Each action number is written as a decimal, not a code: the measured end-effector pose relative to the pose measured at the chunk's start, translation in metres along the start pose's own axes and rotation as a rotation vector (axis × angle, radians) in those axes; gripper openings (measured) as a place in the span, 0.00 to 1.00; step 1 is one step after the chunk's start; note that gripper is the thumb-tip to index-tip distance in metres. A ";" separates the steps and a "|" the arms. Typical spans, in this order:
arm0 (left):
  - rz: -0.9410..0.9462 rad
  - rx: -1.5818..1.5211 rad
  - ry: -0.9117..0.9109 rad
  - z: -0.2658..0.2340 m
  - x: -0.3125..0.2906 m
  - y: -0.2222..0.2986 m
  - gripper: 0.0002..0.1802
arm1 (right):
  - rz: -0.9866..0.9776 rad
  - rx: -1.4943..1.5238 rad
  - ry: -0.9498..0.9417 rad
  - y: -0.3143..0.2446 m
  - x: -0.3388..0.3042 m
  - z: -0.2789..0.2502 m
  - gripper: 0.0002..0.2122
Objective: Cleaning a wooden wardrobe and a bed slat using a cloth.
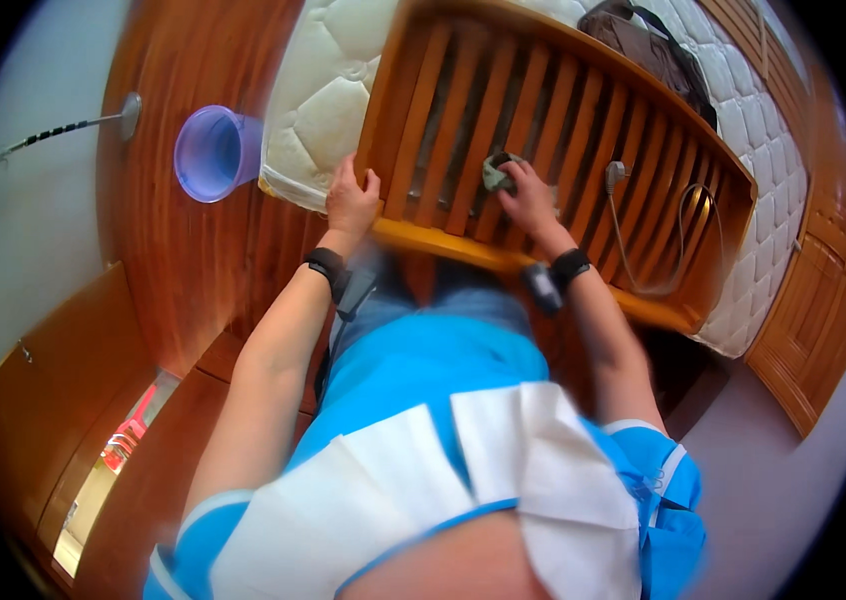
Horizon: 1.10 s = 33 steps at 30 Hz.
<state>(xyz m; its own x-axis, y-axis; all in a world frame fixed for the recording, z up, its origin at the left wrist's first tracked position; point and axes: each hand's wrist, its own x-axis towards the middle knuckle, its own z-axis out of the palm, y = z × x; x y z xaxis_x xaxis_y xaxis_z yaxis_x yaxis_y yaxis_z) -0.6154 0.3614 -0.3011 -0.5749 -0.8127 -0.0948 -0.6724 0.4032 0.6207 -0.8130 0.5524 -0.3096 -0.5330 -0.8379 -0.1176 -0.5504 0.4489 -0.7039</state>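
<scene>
A wooden slatted frame with raised edges lies across a white mattress in front of me. At its near left corner, my left hand grips the edge, thumb to the inner side. My right hand is over the slats near the middle, its fingers closed on a crumpled grey-green cloth that rests against them. To the right of that hand, a pale plug and its cord trail over the slats.
A purple bucket stands on the wooden floor to the left. A long-handled tool leans near the wall. Beyond the frame, a dark bag sits on the mattress. A wooden headboard-like panel is at the right.
</scene>
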 end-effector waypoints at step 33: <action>-0.059 0.138 -0.375 -0.018 -0.005 0.003 0.27 | 0.180 -0.023 0.005 0.017 0.021 0.007 0.15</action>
<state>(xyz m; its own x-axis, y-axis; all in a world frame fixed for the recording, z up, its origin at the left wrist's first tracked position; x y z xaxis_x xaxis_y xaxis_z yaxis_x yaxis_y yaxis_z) -0.6061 0.3588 -0.2850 -0.6465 -0.6369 -0.4199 -0.7509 0.4339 0.4979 -0.8288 0.5400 -0.3287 -0.6274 -0.7420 -0.2363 -0.4603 0.5981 -0.6560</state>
